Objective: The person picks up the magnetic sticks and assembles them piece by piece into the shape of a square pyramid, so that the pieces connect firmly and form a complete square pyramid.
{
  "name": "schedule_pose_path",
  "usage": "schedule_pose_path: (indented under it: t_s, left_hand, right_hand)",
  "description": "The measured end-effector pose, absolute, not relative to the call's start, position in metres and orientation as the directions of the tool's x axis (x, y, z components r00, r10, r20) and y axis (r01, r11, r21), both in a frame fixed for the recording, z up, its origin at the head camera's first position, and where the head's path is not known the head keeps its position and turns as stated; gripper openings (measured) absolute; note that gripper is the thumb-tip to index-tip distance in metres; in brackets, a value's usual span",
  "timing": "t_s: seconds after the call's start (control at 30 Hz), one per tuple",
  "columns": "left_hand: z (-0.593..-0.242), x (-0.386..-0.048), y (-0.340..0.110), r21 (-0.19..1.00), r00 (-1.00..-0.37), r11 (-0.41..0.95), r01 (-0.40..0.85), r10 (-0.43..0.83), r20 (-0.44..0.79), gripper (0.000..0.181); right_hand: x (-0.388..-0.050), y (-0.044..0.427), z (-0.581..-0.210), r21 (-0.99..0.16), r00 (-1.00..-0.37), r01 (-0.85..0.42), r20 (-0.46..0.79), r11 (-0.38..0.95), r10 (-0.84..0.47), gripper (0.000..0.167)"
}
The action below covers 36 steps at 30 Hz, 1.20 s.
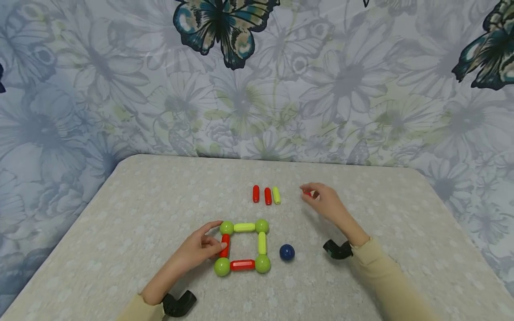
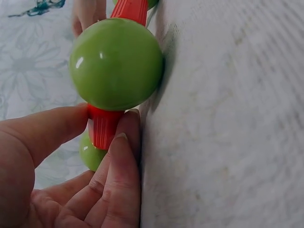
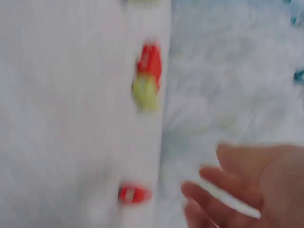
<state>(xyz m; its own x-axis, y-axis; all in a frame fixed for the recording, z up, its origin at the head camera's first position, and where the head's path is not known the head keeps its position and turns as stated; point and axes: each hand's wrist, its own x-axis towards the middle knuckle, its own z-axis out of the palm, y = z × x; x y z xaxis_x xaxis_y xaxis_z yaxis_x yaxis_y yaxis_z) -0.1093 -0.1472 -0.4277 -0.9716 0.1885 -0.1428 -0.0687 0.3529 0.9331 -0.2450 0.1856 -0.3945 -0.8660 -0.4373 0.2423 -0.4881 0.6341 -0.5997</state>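
Note:
A square frame of green balls [image 1: 263, 264] joined by red and yellow-green rods [image 1: 244, 228] lies on the table. My left hand [image 1: 196, 248] is at its left side, thumb and fingers pinching the red rod [image 2: 105, 124] between two green balls. The index finger reaches to the far-left ball [image 1: 226, 228]. My right hand [image 1: 322, 201] hovers at the back right, by a loose red rod [image 3: 134, 194]. In the right wrist view its fingers are parted and apart from that rod, though the view is blurred.
Two red rods [image 1: 255, 194] and a yellow-green rod [image 1: 276, 195] lie side by side at the back middle. A dark blue ball [image 1: 287, 253] stands right of the frame. Patterned cloth [image 1: 249, 111] hangs behind the table [image 1: 160, 187].

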Motion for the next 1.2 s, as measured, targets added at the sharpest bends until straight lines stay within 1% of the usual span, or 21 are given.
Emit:
schedule_pose_path:
  t_s: [0.07,0.13,0.27,0.33,0.47,0.53,0.63,0.73,0.8,0.9,1.07,1.2]
  left_hand:
    - [-0.427,-0.109,-0.148,0.935,-0.972,0.349,-0.072,0.186,-0.144,0.063]
    - [-0.427,-0.109,-0.148,0.937,-0.972,0.341,-0.07,0.19,-0.141,0.062]
    - [-0.427,-0.107,-0.147,0.942,-0.97,0.327,-0.071,0.199,-0.142,0.062]
    - [-0.427,-0.106,-0.146,0.944,-0.97,0.321,-0.078,0.195,-0.146,0.063]
    - [-0.427,-0.106,-0.145,0.944,-0.973,0.319,-0.085,0.176,-0.147,0.064]
    - [-0.428,-0.106,-0.146,0.943,-0.975,0.323,-0.084,0.17,-0.145,0.063]
    - [-0.428,-0.107,-0.146,0.94,-0.976,0.331,-0.077,0.169,-0.139,0.062]
    - [-0.429,-0.109,-0.147,0.943,-0.976,0.325,-0.075,0.172,-0.137,0.062]
    - [-0.429,-0.109,-0.148,0.946,-0.975,0.316,-0.077,0.175,-0.138,0.063]
    - [-0.43,-0.11,-0.148,0.948,-0.974,0.308,-0.078,0.179,-0.138,0.062]
    - [-0.433,-0.11,-0.149,0.952,-0.973,0.295,-0.079,0.185,-0.138,0.059]
    - [-0.434,-0.11,-0.15,0.96,-0.972,0.267,-0.086,0.19,-0.14,0.059]
  right_hand:
    - [-0.264,0.188,-0.397,-0.596,-0.907,-0.418,0.24,0.686,-0.345,0.025]
    - [-0.278,0.19,-0.401,-0.59,-0.942,-0.332,0.175,0.736,-0.285,0.027]
    - [-0.292,0.19,-0.411,-0.536,-0.961,-0.236,0.008,0.811,-0.275,0.035]
    - [-0.293,0.189,-0.414,-0.522,-0.957,-0.237,-0.018,0.819,-0.289,0.033]
    - [-0.289,0.189,-0.416,-0.546,-0.951,-0.261,0.005,0.796,-0.308,0.026]
    - [-0.285,0.19,-0.416,-0.569,-0.948,-0.269,0.015,0.777,-0.318,0.025]
    - [-0.273,0.187,-0.411,-0.671,-0.949,-0.23,-0.007,0.705,-0.316,0.028]
    - [-0.255,0.177,-0.405,-0.799,-0.939,-0.191,-0.021,0.57,-0.343,0.031]
    - [-0.24,0.166,-0.402,-0.861,-0.929,-0.171,-0.02,0.479,-0.369,0.03]
    - [-0.217,0.146,-0.399,-0.902,-0.904,-0.193,0.011,0.385,-0.427,0.027]
    - [-0.179,0.11,-0.397,-0.935,-0.841,-0.253,0.086,0.249,-0.534,0.023]
    - [-0.153,0.084,-0.399,-0.963,-0.806,-0.214,0.08,0.163,-0.586,0.023]
